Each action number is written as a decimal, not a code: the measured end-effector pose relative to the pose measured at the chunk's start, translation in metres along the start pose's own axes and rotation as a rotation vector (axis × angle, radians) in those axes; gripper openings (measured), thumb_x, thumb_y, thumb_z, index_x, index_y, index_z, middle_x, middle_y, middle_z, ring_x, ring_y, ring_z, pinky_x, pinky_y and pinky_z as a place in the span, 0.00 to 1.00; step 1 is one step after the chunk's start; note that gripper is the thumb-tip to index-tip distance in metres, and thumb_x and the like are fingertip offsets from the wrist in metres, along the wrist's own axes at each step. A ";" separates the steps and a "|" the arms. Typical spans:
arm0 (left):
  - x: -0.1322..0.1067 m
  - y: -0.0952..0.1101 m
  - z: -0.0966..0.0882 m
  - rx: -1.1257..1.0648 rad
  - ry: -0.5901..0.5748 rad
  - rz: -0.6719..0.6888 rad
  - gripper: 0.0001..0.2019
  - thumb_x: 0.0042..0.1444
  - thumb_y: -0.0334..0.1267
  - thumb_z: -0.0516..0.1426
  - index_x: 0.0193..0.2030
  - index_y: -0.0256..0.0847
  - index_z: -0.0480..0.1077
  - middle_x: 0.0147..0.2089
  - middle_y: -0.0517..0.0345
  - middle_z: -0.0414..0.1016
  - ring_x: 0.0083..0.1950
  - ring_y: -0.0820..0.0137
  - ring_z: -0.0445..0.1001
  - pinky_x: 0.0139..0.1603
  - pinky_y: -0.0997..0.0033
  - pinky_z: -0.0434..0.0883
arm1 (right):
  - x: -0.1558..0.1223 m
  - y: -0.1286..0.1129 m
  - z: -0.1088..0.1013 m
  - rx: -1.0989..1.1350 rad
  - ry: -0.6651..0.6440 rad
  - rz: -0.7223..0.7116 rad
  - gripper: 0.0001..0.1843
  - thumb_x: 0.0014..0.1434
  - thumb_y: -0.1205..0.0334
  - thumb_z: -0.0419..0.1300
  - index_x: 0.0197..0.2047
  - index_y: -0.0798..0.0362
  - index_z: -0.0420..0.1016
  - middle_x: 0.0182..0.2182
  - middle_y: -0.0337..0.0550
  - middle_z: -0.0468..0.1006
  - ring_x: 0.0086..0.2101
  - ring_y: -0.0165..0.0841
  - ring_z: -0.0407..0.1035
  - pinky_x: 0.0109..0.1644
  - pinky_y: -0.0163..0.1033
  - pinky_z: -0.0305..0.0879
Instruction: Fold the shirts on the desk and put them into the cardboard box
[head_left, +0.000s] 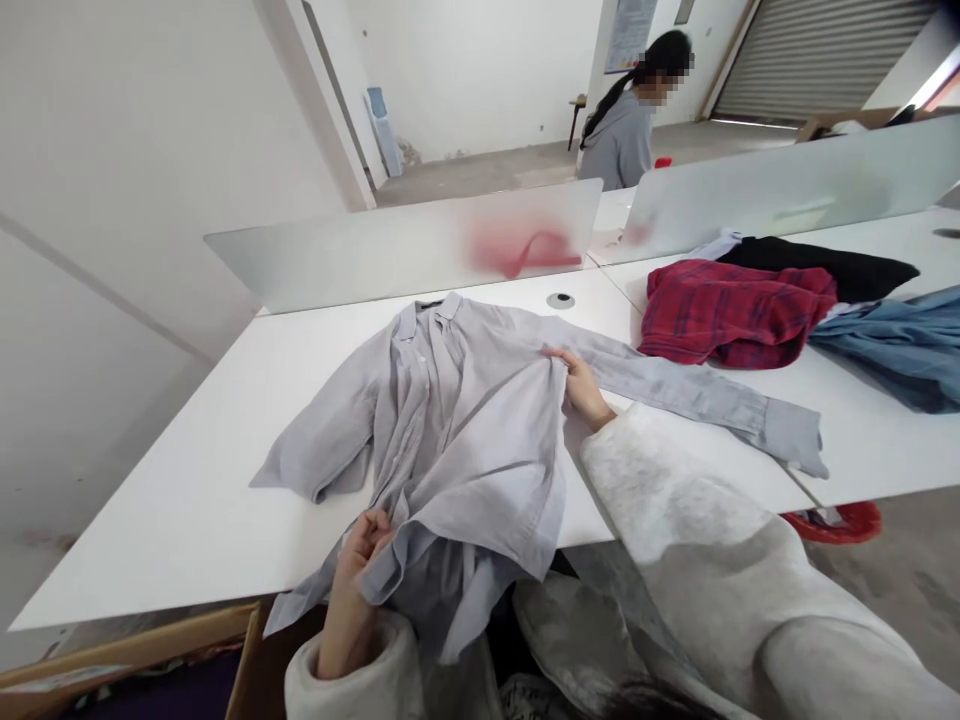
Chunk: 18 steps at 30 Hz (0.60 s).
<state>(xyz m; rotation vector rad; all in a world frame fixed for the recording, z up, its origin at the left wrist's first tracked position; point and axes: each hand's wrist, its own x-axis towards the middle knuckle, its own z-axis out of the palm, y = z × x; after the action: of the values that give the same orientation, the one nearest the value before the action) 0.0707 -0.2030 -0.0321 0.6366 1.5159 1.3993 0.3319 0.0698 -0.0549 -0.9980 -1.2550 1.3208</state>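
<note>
My left hand (358,575) is clenched on the grey shirt (465,430) hem, right hand (579,385) pinching its front edge. Shirt lies on the white table (187,530), hem over the edge. Risk: pulling too hard could slide it off toward the cardboard box (127,650).

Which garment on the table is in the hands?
The pale grey shirt, held by left hand and right hand; the red plaid garment, black garment and denim garment lie untouched to its right.

Nothing can be read; the wall poster (630,35) is too small
</note>
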 end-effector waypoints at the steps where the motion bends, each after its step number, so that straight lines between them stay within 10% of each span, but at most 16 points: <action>1: 0.001 -0.001 0.001 0.075 0.023 0.010 0.20 0.43 0.50 0.63 0.34 0.43 0.60 0.18 0.71 0.59 0.17 0.77 0.57 0.19 0.78 0.55 | -0.003 -0.002 0.002 0.088 0.005 0.081 0.26 0.46 0.66 0.59 0.51 0.48 0.69 0.32 0.37 0.79 0.32 0.34 0.73 0.36 0.39 0.71; 8: -0.006 -0.004 0.021 0.725 -0.127 0.181 0.45 0.52 0.56 0.56 0.70 0.38 0.40 0.53 0.42 0.73 0.51 0.54 0.73 0.47 0.60 0.69 | -0.073 -0.026 0.006 0.156 -0.145 0.312 0.20 0.59 0.53 0.51 0.52 0.52 0.68 0.37 0.47 0.79 0.36 0.37 0.75 0.35 0.40 0.72; 14: -0.002 -0.009 0.024 0.788 -0.144 0.191 0.53 0.50 0.56 0.58 0.71 0.34 0.30 0.63 0.33 0.62 0.61 0.49 0.65 0.56 0.53 0.65 | -0.190 -0.001 -0.009 -0.851 -0.229 -0.461 0.28 0.59 0.52 0.57 0.62 0.44 0.61 0.65 0.49 0.54 0.62 0.47 0.51 0.59 0.56 0.58; 18: 0.004 -0.009 0.033 0.869 -0.158 0.314 0.47 0.53 0.49 0.56 0.71 0.36 0.32 0.69 0.37 0.49 0.66 0.50 0.57 0.60 0.52 0.62 | -0.222 0.013 -0.003 -1.240 -0.252 -0.620 0.25 0.59 0.57 0.58 0.60 0.47 0.66 0.65 0.51 0.54 0.63 0.49 0.49 0.60 0.60 0.56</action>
<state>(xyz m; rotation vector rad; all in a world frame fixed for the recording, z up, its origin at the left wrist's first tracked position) 0.0997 -0.1862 -0.0384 1.5250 1.9281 0.8133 0.3647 -0.1483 -0.0846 -1.0709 -2.4159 0.0654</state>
